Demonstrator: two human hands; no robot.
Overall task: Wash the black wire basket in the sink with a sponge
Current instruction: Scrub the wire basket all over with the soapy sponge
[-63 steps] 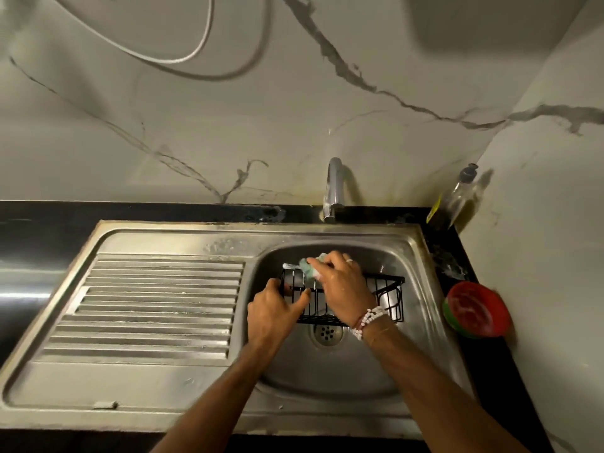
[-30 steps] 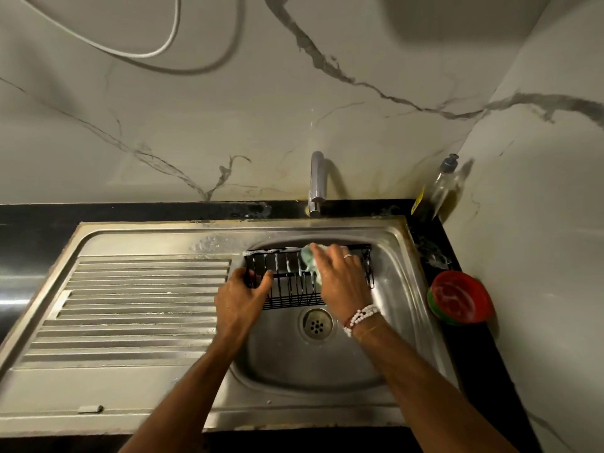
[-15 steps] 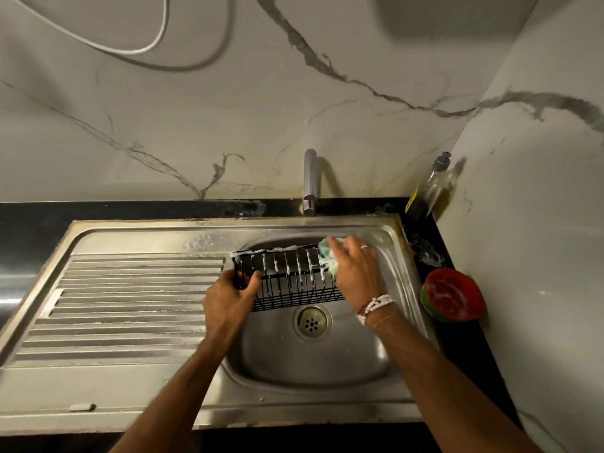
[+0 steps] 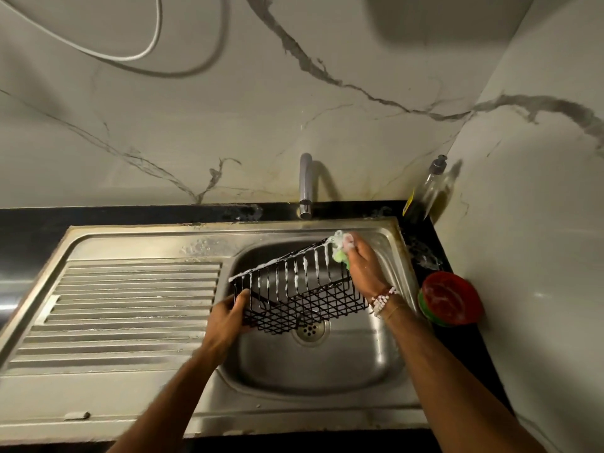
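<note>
A pale marble-veined wall (image 4: 228, 109) backs a black countertop (image 4: 32, 223), and set into it is a steel sink (image 4: 294, 225) whose ribbed drainboard (image 4: 130, 305) runs out to the left of the left hand (image 4: 225, 325). Between the two hands, tilted and lifted over the basin, is the black wire basket (image 4: 300, 299). The left hand grips its near-left end with fingers curled round the wires, while the far-right corner rises to the right hand (image 4: 362, 266). That hand is closed round a foamy green sponge (image 4: 340, 253), pressing it on the basket's top corner.

White suds coat the upper rim and the upright wires below it; the grid floor nearer the left hand looks dark and bare (as far as the dim light allows). So the scrubbing step seems well in hand but not finished.

The next move likely calls for a firm left-hand hold while the basket is turned, so that the sponge can reach the unsoaped mesh. A rinse would follow under the tap (image 4: 305, 184) just beyond the right hand; no water shows running from it.

A soap bottle (image 4: 428, 191) stands beyond and right of the right hand, a red-and-green dish (image 4: 449, 297) lies just right of its wrist, and the drain (image 4: 309, 328) sits beneath the basket. A beaded bracelet (image 4: 380, 300) circles the right wrist.
</note>
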